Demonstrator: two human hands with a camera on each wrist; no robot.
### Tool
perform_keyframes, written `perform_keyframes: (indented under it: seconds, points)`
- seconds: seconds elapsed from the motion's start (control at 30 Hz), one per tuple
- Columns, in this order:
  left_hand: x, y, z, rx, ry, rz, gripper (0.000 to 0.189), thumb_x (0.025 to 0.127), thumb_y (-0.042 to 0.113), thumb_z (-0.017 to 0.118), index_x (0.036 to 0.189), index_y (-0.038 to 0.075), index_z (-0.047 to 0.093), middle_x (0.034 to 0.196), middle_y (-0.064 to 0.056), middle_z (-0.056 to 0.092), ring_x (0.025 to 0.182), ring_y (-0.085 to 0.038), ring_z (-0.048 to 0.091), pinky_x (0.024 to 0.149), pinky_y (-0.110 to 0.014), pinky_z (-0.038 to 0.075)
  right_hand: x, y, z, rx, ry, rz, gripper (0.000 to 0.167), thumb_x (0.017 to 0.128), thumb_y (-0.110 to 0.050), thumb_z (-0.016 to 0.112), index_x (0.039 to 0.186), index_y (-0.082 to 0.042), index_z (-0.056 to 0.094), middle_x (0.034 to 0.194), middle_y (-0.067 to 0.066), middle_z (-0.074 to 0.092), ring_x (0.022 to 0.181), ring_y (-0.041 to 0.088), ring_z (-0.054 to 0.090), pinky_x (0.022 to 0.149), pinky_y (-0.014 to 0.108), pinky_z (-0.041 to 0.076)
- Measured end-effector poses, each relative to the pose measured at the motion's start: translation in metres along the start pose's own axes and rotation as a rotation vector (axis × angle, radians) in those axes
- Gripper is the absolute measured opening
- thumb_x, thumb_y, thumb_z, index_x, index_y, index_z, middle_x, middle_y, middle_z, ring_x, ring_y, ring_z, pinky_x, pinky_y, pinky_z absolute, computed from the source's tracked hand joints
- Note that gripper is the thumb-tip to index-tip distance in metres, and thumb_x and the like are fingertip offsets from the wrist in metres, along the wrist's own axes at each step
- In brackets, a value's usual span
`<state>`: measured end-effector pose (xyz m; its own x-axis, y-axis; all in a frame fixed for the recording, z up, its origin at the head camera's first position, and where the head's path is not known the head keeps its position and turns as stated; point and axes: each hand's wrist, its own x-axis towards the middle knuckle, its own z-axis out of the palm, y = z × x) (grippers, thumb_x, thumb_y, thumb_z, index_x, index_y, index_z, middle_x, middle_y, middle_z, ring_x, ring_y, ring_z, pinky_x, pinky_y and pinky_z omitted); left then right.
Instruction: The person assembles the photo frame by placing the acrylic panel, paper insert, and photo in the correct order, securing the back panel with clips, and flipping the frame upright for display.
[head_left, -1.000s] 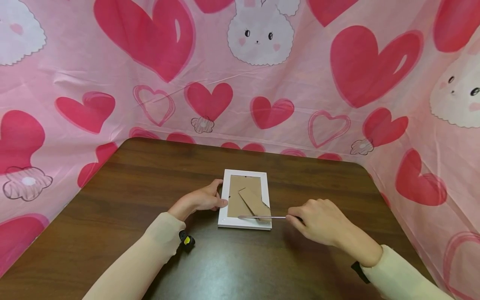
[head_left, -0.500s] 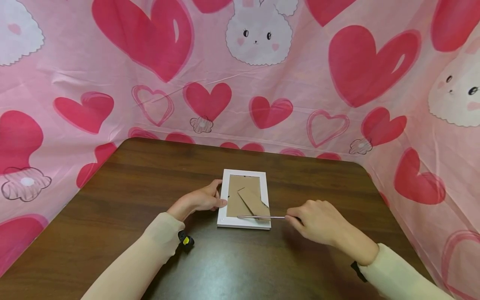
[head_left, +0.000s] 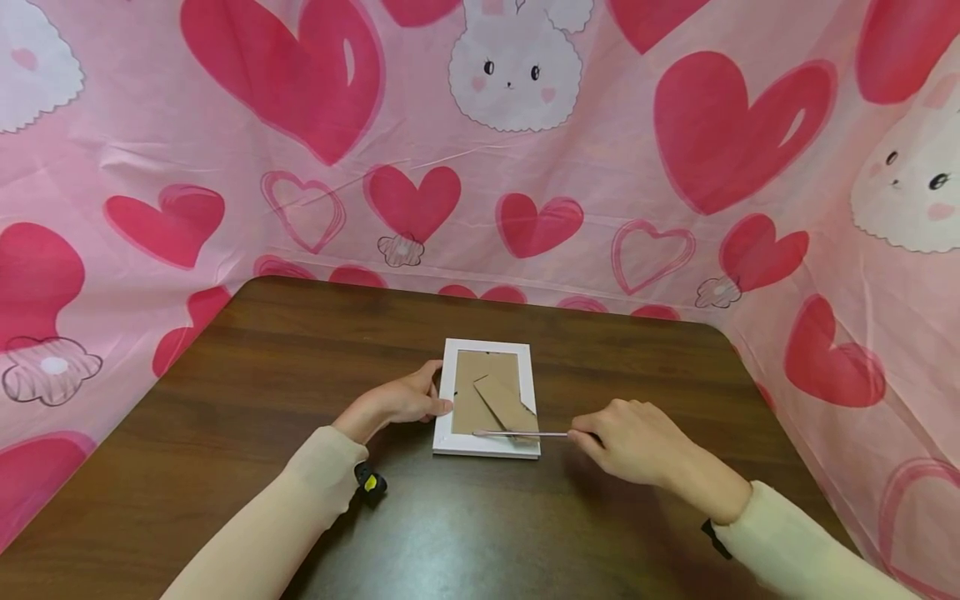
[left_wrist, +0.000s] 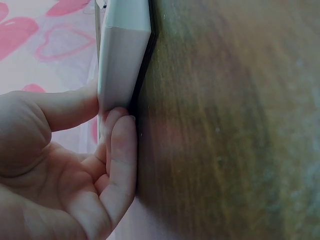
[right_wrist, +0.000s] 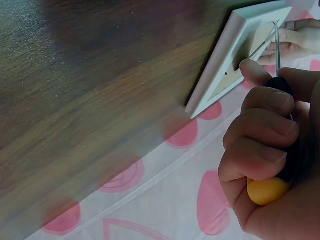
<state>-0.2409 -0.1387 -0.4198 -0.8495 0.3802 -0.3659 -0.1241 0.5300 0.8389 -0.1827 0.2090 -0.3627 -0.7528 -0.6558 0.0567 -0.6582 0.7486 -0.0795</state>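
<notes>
A white picture frame (head_left: 468, 445) lies face down on the table, its brown cardboard backing (head_left: 472, 364) uppermost. A slanted stand flap (head_left: 510, 403) sits on the backing. At the frame's left edge, my left hand (head_left: 405, 398) pinches it, thumb on the upper face and curled fingers against the side. My right hand (head_left: 633, 437) grips a screwdriver (head_left: 547, 434) with a black and yellow handle (right_wrist: 267, 192). Its thin metal shaft reaches left across the lower end of the backing and flap. Whether the tip is under the backing's edge, I cannot tell.
The dark wooden table (head_left: 337, 333) has rounded far corners. Pink fabric (head_left: 465, 225) printed with hearts and rabbits hangs behind it and on both sides. Each wrist wears a black strap, the left one with a small yellow-marked piece (head_left: 371, 482).
</notes>
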Motion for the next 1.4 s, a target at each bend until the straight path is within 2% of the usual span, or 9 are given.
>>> perform_keyframes:
  seconds: [0.37,0.6,0.9,1.4]
  points:
    - [0.002,-0.002,0.000,-0.002,-0.003,0.006,0.084,0.104,0.011,0.068,0.166,0.000,0.013,0.100,-0.015,0.054,0.095,-0.025,0.056,0.099,-0.049,0.055,0.004,0.004,-0.002,0.040,-0.047,-0.001,0.039,0.104,-0.029,0.067,0.069,-0.031,0.050,0.060,-0.018,0.027,0.055,0.000,0.032,0.047,0.024,0.026]
    - [0.002,-0.001,0.000,0.000,-0.005,0.000,0.085,0.104,0.011,0.069,0.166,-0.001,0.012,0.101,-0.016,0.054,0.096,-0.025,0.056,0.100,-0.050,0.055,0.005,0.006,-0.003,0.074,-0.085,0.011,0.032,0.104,-0.029,0.067,0.074,-0.031,0.058,0.061,-0.018,0.033,0.056,0.001,0.037,0.048,0.025,0.030]
    - [0.001,0.001,0.000,0.008,0.000,-0.005,0.085,0.103,0.012,0.070,0.165,0.000,0.014,0.102,-0.016,0.054,0.097,-0.026,0.057,0.100,-0.050,0.055,0.011,0.011,-0.006,0.094,-0.137,0.015,0.034,0.105,-0.031,0.066,0.073,-0.030,0.058,0.061,-0.017,0.036,0.059,0.002,0.040,0.052,0.026,0.034]
    - [0.003,-0.002,0.000,-0.008,-0.003,0.007,0.085,0.103,0.011,0.070,0.165,0.000,0.014,0.102,-0.016,0.054,0.098,-0.026,0.057,0.100,-0.051,0.055,0.020,0.015,-0.007,0.154,-0.217,0.038,0.022,0.106,-0.030,0.066,0.085,-0.028,0.073,0.065,-0.017,0.042,0.063,0.003,0.044,0.056,0.028,0.038]
